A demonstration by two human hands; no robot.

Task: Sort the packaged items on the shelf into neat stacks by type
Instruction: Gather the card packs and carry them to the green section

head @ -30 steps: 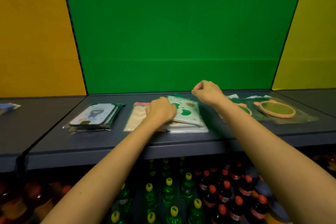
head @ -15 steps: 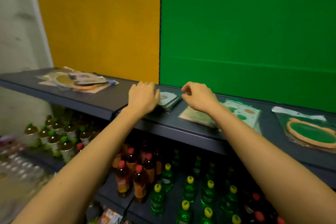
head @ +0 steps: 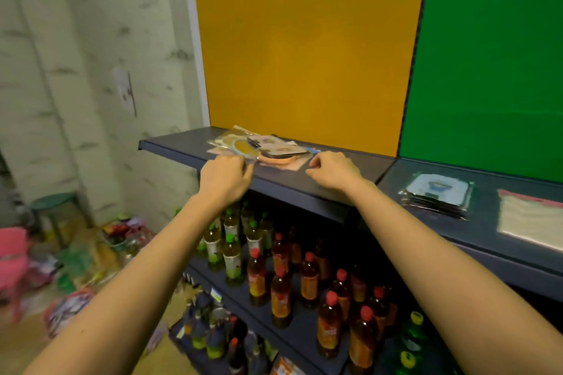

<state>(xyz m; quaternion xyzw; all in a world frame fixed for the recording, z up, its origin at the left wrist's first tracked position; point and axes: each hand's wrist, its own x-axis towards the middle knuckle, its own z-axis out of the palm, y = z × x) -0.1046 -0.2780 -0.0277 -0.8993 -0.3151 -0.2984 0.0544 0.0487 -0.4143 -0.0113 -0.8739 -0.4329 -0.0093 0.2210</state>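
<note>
A loose pile of packaged items (head: 263, 149) lies on the dark shelf (head: 320, 189) in front of the yellow panel. It mixes clear bags, a round yellow-and-orange piece and flat cards. My left hand (head: 225, 175) hovers at the pile's near left edge with fingers curled and nothing in it. At the pile's right corner my right hand (head: 333, 170) is loosely curled and holds nothing. On the right shelf section a neat stack of white-and-blue packs (head: 437, 196) sits beside a flat beige pack (head: 531, 221).
Below the shelf stand rows of bottles (head: 289, 277) with red, green and yellow caps. A green stool (head: 56, 207), a pink chair (head: 12, 256) and scattered bags lie on the floor at the left. A green panel (head: 487, 55) backs the right shelf section.
My view has swung left from the green section to the yellow one. Both hands have left the sorted stacks and come to the mixed pile.
</note>
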